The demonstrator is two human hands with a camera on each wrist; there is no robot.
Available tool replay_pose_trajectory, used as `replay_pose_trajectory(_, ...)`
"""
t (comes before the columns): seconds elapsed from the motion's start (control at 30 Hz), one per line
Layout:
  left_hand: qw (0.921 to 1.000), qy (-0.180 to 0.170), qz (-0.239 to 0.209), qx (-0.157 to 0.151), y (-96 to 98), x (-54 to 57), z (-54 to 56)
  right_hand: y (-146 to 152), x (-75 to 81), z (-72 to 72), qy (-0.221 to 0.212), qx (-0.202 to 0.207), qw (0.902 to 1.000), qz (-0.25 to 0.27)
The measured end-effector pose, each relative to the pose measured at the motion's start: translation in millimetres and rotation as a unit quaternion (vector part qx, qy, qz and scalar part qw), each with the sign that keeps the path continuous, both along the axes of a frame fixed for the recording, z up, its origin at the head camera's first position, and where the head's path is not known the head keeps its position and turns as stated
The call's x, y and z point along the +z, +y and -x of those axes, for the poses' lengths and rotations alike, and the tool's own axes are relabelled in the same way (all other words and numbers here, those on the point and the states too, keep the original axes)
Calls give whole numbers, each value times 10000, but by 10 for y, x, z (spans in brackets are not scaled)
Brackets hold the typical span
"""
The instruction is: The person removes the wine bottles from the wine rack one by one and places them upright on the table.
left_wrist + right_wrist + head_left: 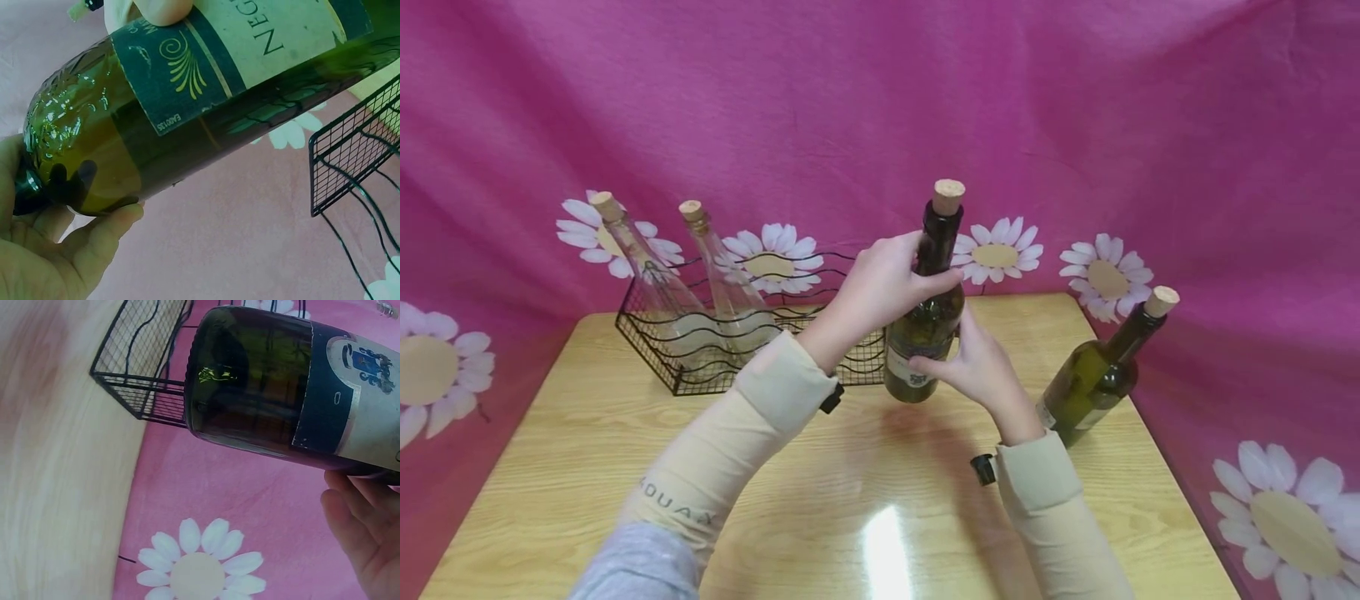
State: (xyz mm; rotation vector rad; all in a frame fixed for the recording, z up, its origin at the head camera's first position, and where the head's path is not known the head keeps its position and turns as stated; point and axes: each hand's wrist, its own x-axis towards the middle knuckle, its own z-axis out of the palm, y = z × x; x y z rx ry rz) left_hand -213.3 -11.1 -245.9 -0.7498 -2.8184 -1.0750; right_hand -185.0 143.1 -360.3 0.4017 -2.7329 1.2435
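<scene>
A dark green wine bottle [934,315] with a cork in its top is held upright, its base overlapping the right end of a black wire rack [651,354]. My left hand [883,279] grips it around the neck and shoulder. Lower down, my right hand [981,367] holds the bottle's side, thumb across the front near the pale label. In the left wrist view, the left thumb and fingers [115,234] wrap the shoulder of the bottle [181,119]. The right wrist view shows the right fingers [353,515] against the label end of the bottle [250,381].
Two clear corked bottles, one at the far left [662,292] and one beside it [726,279], lean in the rack's left part. A second green corked bottle [1093,379] stands near the right edge of the wooden table [805,517]. Pink daisy-print cloth [850,108] hangs behind.
</scene>
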Motion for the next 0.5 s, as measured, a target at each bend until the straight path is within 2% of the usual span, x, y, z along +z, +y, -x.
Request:
replay_pose_trajectory(0.2,10000,-4,72,-66,71,-74,3,59,-69,-39,94,-269,9994,-176)
replay_pose_trajectory(0.5,9977,317,581,-174,158,-117,-19,105,-165,-60,375,-470,9980,-209)
